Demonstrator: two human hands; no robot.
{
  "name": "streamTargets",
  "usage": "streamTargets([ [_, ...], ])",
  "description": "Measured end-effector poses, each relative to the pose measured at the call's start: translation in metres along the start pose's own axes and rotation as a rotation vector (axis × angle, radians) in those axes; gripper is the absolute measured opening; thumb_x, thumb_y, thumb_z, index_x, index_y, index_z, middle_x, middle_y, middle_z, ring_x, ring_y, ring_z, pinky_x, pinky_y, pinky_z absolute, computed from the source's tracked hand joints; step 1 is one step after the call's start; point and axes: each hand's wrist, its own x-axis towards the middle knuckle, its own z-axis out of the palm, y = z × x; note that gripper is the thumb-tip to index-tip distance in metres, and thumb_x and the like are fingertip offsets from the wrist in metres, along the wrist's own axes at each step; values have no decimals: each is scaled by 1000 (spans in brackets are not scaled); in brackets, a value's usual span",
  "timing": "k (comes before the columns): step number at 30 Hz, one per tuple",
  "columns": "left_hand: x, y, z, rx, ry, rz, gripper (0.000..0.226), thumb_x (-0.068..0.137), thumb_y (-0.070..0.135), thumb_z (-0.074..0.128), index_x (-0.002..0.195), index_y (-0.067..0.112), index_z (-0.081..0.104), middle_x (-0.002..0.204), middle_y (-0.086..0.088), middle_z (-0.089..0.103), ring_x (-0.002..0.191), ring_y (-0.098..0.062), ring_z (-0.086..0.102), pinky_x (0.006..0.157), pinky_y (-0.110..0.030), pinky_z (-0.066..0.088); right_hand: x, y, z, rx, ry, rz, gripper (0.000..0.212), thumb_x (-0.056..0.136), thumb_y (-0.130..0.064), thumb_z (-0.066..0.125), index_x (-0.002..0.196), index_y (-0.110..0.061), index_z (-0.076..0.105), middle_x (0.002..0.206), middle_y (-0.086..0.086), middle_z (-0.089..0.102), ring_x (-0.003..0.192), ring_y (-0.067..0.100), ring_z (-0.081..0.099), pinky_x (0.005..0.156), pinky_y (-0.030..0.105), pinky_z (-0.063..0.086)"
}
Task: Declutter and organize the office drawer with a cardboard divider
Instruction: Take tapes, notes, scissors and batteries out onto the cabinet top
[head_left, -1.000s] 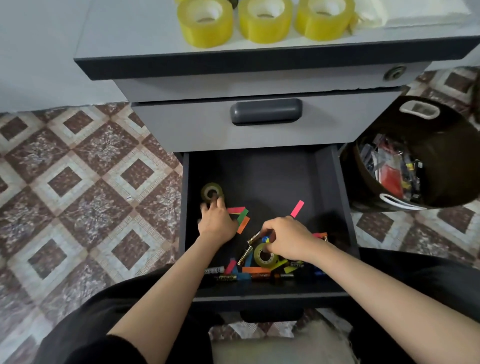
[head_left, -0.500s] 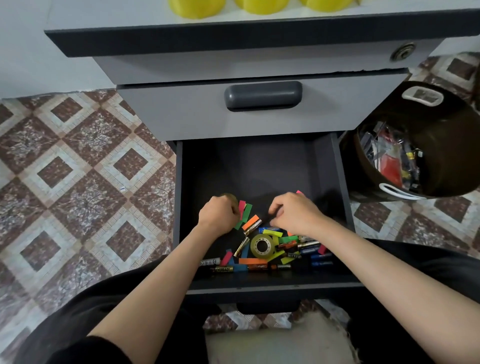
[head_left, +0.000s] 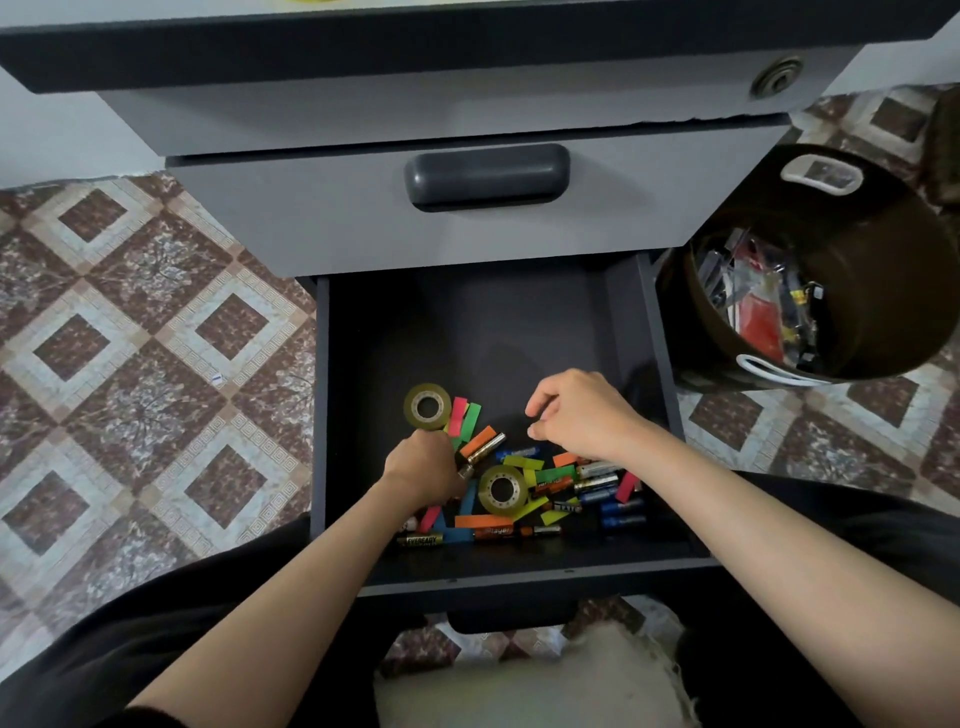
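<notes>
The bottom drawer (head_left: 644, 322) is pulled open, its back half bare. One olive tape roll (head_left: 427, 406) lies at centre left and a second tape roll (head_left: 502, 489) sits in the front pile. That pile holds several batteries (head_left: 597, 480) and coloured paper strips (head_left: 470, 421). My left hand (head_left: 423, 467) is just in front of the first roll, fingers curled down onto a gold battery (head_left: 466, 472) whose tip sticks out. My right hand (head_left: 582, 415) hovers over the pile's right side, fingers loosely curled, nothing visible in it. No cardboard divider is in view.
A dark round bin (head_left: 883, 249) with white handles stands on the tiled floor right of the drawer, holding mixed small items. The closed drawer above has a dark handle (head_left: 487, 174). My legs sit close under the drawer front (head_left: 519, 582).
My left hand slid the tape roll toward the pile, let go of it and dropped nearer onto the batteries. My right hand moved back from the second roll. The camera tilted down.
</notes>
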Motion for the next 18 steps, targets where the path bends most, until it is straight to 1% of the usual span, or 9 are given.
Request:
streamTargets([
  [2, 0, -2, -5, -19, 24, 27, 12, 83, 21, 63, 78, 10, 59, 83, -4, 59, 77, -19, 56, 66, -27, 46, 1, 4, 0, -13, 8, 9, 17, 84, -16, 68, 101, -18, 69, 105, -1, 67, 97, 16, 62, 89, 37, 51],
  [5, 0, 0, -10, -24, 87, 55, 17, 85, 23, 61, 95, 10, 64, 89, -4, 60, 78, -18, 55, 67, -27, 46, 3, 7, 1, -28, 19, 8, 11, 84, -13, 66, 92, -19, 71, 94, -5, 67, 93, 15, 63, 87, 37, 53],
  [8, 1, 1, -18, -34, 117, 55, 23, 89, 29, 58, 98, 9, 61, 82, -1, 55, 72, -14, 52, 59, -23, 42, 6, 9, -1, -19, 55, 8, 11, 85, -11, 64, 83, -18, 72, 84, -8, 64, 89, 15, 63, 83, 37, 54],
  [10, 2, -1, -22, -42, 99, 67, 23, 91, 29, 55, 100, 8, 61, 78, 1, 53, 66, -11, 50, 52, -19, 37, 8, 13, -2, -35, 78, 19, 16, 85, -8, 62, 77, -17, 72, 87, -5, 69, 87, 15, 64, 82, 37, 55],
  [11, 2, -1, -24, -45, 83, 87, 23, 92, 27, 55, 103, 8, 62, 81, 0, 56, 68, -11, 52, 52, -19, 38, 9, 16, -2, -56, 78, 27, 19, 85, -7, 60, 75, -18, 72, 88, -4, 70, 87, 15, 64, 81, 37, 55],
  [13, -1, -1, -25, -50, 66, 151, 24, 93, 24, 52, 108, 9, 62, 96, -5, 63, 84, -18, 60, 65, -23, 47, 11, 21, 0, -115, 71, 34, 23, 85, -5, 58, 71, -19, 71, 91, -3, 71, 89, 16, 64, 80, 36, 55],
  [15, -9, -1, -30, -75, 81, 222, 26, 94, 24, 53, 115, 10, 61, 109, -7, 62, 98, -20, 60, 80, -27, 49, 11, 25, 1, -186, 61, 48, 23, 84, -5, 59, 69, -19, 70, 94, -2, 70, 93, 18, 63, 77, 33, 53],
  [16, -12, -1, -33, -107, 100, 253, 27, 93, 23, 54, 117, 11, 60, 111, -7, 62, 99, -19, 60, 82, -25, 48, 10, 28, 1, -234, 46, 55, 20, 83, -5, 59, 72, -16, 71, 95, 0, 69, 94, 20, 62, 75, 32, 52],
  [18, -19, -3, -42, -205, 130, 295, 26, 92, 23, 58, 115, 10, 61, 107, -5, 62, 93, -14, 59, 78, -20, 46, 6, 32, 2, -354, -19, 76, 16, 82, -4, 57, 85, -10, 72, 96, 5, 67, 92, 23, 61, 70, 29, 48],
])
